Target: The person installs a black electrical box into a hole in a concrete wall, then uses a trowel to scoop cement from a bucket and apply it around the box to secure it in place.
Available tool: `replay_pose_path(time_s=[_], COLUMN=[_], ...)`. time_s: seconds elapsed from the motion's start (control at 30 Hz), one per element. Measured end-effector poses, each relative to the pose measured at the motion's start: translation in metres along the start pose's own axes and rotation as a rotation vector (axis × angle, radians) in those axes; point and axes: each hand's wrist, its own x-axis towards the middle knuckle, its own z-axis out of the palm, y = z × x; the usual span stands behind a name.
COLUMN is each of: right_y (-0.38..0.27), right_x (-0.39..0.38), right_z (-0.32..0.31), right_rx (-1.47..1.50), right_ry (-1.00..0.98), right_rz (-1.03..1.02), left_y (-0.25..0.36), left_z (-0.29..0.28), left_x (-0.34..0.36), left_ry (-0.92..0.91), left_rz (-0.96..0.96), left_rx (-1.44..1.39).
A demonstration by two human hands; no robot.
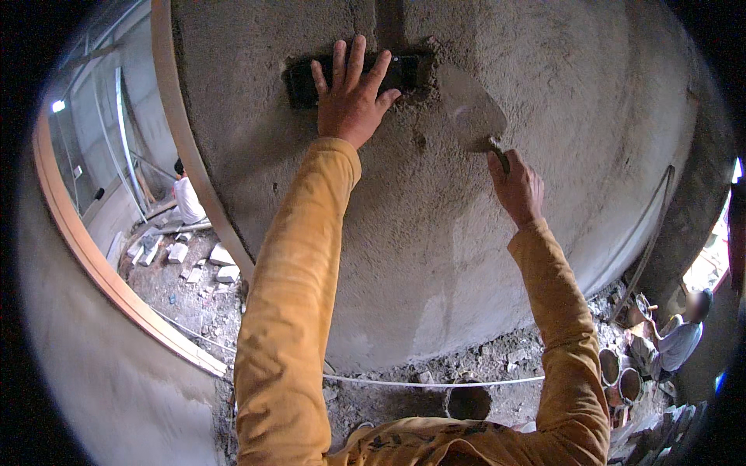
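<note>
My left hand [350, 93] lies with fingers spread over a dark rectangular box [400, 74] set into the grey plastered wall [388, 233]. Most of the box's middle is hidden behind the fingers. Rough mortar [426, 81] rings its right end, and a vertical groove [390, 23] runs up the wall above it. To the right, my right hand [519, 186] is closed round the handle of a trowel [475, 116]. The trowel's broad blade is against or very near the wall, with its tip toward the box's right end.
On the left, a doorway frame [175, 101] opens onto rubble and broken blocks [221, 255], with a person [188, 198] there. A pale pipe [435, 383] crosses low in front of me. At the lower right, another person [680, 342] is beside several buckets [629, 384].
</note>
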Motion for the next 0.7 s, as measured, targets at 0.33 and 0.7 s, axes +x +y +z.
replay_pose_path(time_s=[0.33, 0.7], right_y=[-0.014, -0.038], right_x=[0.006, -0.023], right_z=[0.013, 0.021], right_rx=[-0.053, 0.082], right_ry=[-0.107, -0.125], right_rz=[0.109, 0.141], left_y=[0.001, -0.001], left_z=[0.009, 0.008], left_x=[0.001, 0.0], left_ry=[0.037, 0.04], left_rz=[0.002, 0.005], left_rx=[0.02, 0.021])
